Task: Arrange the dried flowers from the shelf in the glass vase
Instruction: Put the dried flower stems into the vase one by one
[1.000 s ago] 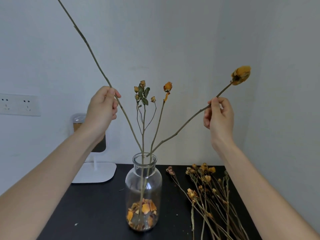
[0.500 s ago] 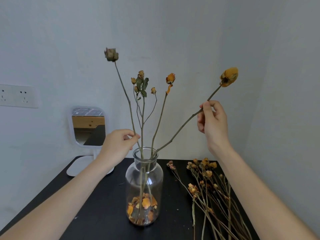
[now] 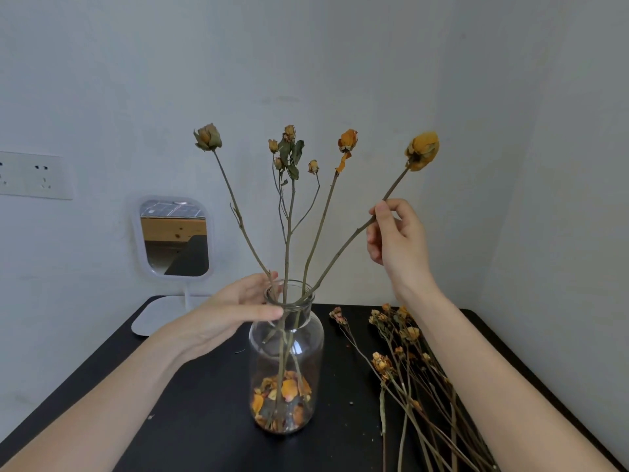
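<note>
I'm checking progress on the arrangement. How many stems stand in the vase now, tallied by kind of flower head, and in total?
Green-brown bud stem: 1
Branched stem with small buds: 1
Orange-head stem: 1
Yellow-head stem: 1
Total: 4
The loose stems on the table are too tangled to count.

A home room, a plain domestic corner: a black table (image 3: pixel 204 420) stands against bare white walls (image 3: pixel 340 63). A small white mirror (image 3: pixel 173 240) stands on its far left corner, a socket (image 3: pixel 34 175) sits above its left edge, and dried flowers (image 3: pixel 408 369) lie on its right side.
</note>
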`<state>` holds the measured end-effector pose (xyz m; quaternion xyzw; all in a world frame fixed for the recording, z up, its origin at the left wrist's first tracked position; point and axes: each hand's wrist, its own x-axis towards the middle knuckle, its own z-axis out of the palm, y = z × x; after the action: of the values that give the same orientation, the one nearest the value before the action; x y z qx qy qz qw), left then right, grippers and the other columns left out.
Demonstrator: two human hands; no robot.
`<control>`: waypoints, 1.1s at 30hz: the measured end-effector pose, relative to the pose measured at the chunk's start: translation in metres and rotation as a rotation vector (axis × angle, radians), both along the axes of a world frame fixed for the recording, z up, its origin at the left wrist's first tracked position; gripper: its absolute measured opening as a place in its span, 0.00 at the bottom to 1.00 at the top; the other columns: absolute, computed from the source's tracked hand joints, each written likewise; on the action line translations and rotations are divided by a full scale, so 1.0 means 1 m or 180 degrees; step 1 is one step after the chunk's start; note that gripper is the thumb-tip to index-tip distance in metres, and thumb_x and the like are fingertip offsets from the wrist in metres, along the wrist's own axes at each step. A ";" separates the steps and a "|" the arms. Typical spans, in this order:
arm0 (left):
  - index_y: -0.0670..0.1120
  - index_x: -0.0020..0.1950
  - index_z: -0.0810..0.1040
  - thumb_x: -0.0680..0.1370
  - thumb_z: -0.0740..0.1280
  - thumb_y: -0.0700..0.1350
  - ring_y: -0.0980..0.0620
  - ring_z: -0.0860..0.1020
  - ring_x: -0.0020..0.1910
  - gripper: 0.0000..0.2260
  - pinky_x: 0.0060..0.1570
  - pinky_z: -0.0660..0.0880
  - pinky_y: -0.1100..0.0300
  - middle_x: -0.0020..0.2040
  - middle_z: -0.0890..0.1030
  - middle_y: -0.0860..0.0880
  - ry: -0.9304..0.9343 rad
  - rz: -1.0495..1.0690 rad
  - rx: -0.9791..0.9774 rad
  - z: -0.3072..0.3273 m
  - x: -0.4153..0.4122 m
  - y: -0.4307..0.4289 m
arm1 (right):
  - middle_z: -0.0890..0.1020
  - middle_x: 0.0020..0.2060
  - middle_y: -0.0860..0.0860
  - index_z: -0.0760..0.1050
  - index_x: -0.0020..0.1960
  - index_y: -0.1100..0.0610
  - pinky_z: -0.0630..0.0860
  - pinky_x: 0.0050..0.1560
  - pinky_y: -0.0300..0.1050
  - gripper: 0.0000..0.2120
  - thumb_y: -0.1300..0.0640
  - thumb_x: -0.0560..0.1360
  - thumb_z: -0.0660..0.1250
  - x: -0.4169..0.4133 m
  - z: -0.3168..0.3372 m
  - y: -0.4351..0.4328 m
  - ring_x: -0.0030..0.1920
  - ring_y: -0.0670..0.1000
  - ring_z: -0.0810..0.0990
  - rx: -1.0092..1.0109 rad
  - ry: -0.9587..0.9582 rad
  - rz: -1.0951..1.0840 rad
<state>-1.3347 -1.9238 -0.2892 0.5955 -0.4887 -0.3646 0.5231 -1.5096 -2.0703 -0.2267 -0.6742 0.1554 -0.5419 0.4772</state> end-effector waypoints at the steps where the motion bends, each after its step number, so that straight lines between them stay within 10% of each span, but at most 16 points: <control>1: 0.51 0.65 0.71 0.62 0.77 0.48 0.57 0.75 0.60 0.33 0.62 0.68 0.60 0.61 0.78 0.54 -0.0089 -0.0125 0.0099 -0.005 0.001 -0.001 | 0.74 0.23 0.45 0.71 0.44 0.52 0.66 0.21 0.32 0.09 0.55 0.80 0.56 0.001 -0.001 0.001 0.21 0.42 0.69 0.0006 0.0036 0.0007; 15: 0.63 0.50 0.70 0.61 0.78 0.56 0.65 0.72 0.50 0.23 0.41 0.66 0.72 0.51 0.75 0.63 -0.0909 0.0790 -0.0147 -0.028 -0.023 -0.027 | 0.76 0.27 0.49 0.74 0.43 0.56 0.67 0.22 0.33 0.07 0.57 0.79 0.61 0.004 -0.023 0.002 0.23 0.44 0.71 0.0034 0.0479 0.0275; 20: 0.63 0.46 0.68 0.60 0.76 0.60 0.55 0.69 0.58 0.22 0.58 0.70 0.55 0.52 0.71 0.60 -0.1369 0.1120 -0.0312 -0.035 -0.033 -0.038 | 0.75 0.27 0.48 0.75 0.42 0.57 0.66 0.22 0.32 0.06 0.58 0.76 0.65 0.007 -0.033 0.002 0.23 0.44 0.71 -0.0070 0.0730 0.0315; 26: 0.58 0.58 0.63 0.58 0.76 0.62 0.66 0.73 0.51 0.35 0.42 0.68 0.72 0.52 0.75 0.62 -0.0675 0.0887 -0.0280 -0.039 -0.037 -0.040 | 0.73 0.27 0.48 0.75 0.38 0.55 0.67 0.28 0.30 0.07 0.56 0.74 0.68 0.012 -0.049 0.008 0.23 0.42 0.70 -0.0172 0.1185 0.0354; 33: 0.61 0.54 0.73 0.60 0.72 0.62 0.66 0.78 0.49 0.24 0.42 0.72 0.72 0.51 0.80 0.62 -0.0320 0.0475 -0.0146 -0.041 -0.034 -0.031 | 0.71 0.25 0.48 0.76 0.41 0.58 0.65 0.23 0.31 0.05 0.58 0.75 0.67 0.011 -0.037 0.008 0.22 0.42 0.67 0.0350 0.0895 0.0717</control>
<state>-1.3686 -1.9551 -0.3305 0.6357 -0.4767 -0.2830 0.5371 -1.4986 -2.0626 -0.2640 -0.7293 0.1735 -0.3761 0.5446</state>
